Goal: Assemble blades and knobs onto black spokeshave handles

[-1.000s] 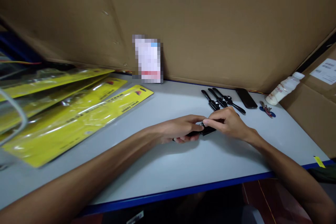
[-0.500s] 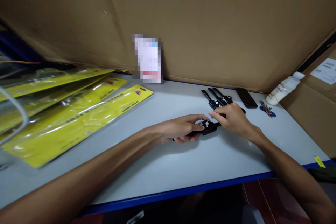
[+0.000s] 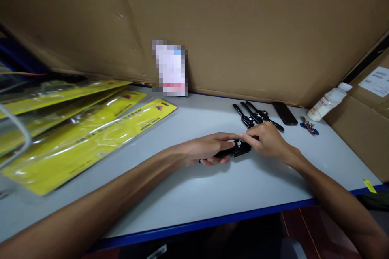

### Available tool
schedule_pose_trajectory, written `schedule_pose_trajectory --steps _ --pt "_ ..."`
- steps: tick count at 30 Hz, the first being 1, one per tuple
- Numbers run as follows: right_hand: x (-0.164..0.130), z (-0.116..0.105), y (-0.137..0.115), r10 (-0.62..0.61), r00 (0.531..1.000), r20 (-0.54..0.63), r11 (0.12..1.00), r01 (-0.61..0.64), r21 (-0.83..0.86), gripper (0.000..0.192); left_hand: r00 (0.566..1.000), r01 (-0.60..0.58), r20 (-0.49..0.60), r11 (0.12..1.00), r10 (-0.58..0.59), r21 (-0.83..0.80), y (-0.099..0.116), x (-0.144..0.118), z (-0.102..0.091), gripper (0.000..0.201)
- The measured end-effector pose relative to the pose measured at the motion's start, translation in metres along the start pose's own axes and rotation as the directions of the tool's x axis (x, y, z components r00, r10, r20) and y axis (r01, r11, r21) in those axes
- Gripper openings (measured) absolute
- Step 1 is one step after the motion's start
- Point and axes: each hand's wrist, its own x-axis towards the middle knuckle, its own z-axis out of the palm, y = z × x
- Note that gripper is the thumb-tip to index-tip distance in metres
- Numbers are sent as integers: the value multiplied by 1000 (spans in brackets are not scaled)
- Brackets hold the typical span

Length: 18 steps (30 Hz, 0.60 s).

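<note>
A black spokeshave [image 3: 241,149] with a small bright metal part on top is between my hands, a little above the table. My left hand [image 3: 211,147] is closed around its left handle, the thumb pressing near the middle. With fingers bent together, my right hand [image 3: 266,139] grips the right side of the tool, its fingertips at the upper edge of the body. What lies under the right fingers is hidden. Just behind that hand, several more black spokeshaves [image 3: 255,116] lie side by side on the table.
Yellow clear-fronted packages [image 3: 100,147] are piled at left. A dark phone [image 3: 285,113], small metal pieces on something blue [image 3: 309,126] and a white bottle [image 3: 330,101] are at back right. Cardboard [image 3: 243,36] walls the grey table [image 3: 182,198]; a blurred-out card [image 3: 172,68] leans there.
My right fingers have shifted slightly left, closer to my left hand and over the spokeshave's body. My left hand keeps its hold.
</note>
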Motion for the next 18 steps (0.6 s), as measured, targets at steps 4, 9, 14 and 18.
schedule_pose_trajectory --steps 4,9,14,18 --pt "1 1 0 40 998 -38 997 -38 63 52 1000 -16 0 1000 16 -2 0 1 1 46" --pt "0 1 -1 17 1000 -18 997 -16 82 53 1000 -17 1 1000 17 -2 -1 3 0 36" --pt "0 1 -2 12 1000 -17 997 -11 72 51 1000 -28 7 999 28 16 -3 4 -1 31" --pt "0 0 -3 11 1000 -14 998 -10 67 51 1000 -28 14 1000 28 7 -2 3 -1 29"
